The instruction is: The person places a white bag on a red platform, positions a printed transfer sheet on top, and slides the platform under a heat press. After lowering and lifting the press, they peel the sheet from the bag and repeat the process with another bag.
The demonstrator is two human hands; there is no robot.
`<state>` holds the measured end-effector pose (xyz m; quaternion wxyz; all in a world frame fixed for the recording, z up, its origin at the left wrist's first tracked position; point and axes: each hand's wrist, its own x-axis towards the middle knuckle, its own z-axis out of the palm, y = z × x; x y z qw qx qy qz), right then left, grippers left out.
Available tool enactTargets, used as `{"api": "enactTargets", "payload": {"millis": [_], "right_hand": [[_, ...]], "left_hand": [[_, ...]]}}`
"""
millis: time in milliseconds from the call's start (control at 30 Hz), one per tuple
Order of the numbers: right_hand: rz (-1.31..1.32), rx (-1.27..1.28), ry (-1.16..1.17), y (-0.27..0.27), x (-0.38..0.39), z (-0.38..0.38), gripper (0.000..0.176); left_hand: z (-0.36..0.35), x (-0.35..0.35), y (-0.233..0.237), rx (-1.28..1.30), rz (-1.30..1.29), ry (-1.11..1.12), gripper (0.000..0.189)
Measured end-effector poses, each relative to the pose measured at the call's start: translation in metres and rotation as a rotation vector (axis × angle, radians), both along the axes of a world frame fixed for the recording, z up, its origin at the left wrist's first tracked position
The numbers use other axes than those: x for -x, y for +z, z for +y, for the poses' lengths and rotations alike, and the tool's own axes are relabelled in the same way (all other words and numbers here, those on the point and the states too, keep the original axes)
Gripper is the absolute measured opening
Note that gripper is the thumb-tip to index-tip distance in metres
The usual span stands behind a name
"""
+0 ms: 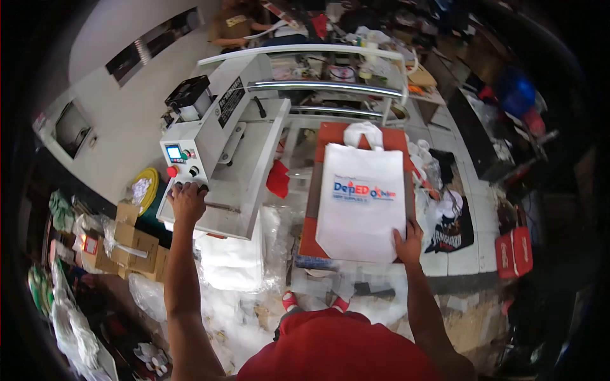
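Note:
A white tote bag (360, 219) with a printed "DepED" logo lies flat on a reddish-brown press platen (310, 236), its handles toward the far end. My right hand (408, 242) rests at the bag's lower right edge, thumb on the fabric and fingers stretched along the side. On the left, my left hand (187, 200) reaches to the front of a white heat press machine (190, 143), fingers spread over black knobs at its lower corner. Just above that hand are a red button (172, 171) and a small lit display (173, 152). The fingertips are partly hidden against the machine.
Stacked white bags (232, 260) sit below the machine. Cardboard boxes (135, 246) and a yellow-rimmed bin (151, 190) stand left. A metal rail (324, 86) spans behind the platen. A black printed bag (452, 228) and red box (513, 252) lie right. Another person (232, 28) is at the back.

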<state>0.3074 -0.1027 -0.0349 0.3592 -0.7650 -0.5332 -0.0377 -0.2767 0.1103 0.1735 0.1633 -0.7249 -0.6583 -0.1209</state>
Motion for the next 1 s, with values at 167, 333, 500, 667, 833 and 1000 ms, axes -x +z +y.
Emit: {"api": "enactTargets", "payload": {"millis": [167, 333, 500, 667, 833, 1000], "right_hand": [[-0.040, -0.013, -0.024, 0.032, 0.060, -0.003, 0.055], [0.023, -0.009, -0.019, -0.033, -0.044, 0.019, 0.057], [0.008, -0.020, -0.030, -0.028, -0.042, 0.019, 0.058], [0.199, -0.103, -0.069, 0.014, -0.047, 0.017, 0.046], [0.133, -0.277, 0.342, 0.141, 0.052, 0.026, 0.033], [-0.252, -0.062, 0.381, 0.139, 0.150, 0.064, 0.041]], "left_hand": [[0.000, 0.019, 0.005, 0.142, -0.290, -0.428, 0.020], [-0.025, -0.173, -0.048, 0.001, -0.315, -0.586, 0.016], [-0.055, -0.238, -0.046, 0.008, -0.327, -0.689, 0.017], [-0.078, -0.279, -0.047, 0.053, -0.395, -0.784, 0.019], [-0.112, -0.263, -0.056, 0.004, -0.553, -0.881, 0.032], [-0.159, -0.183, -0.085, 0.435, -0.823, -0.605, 0.016]]}}
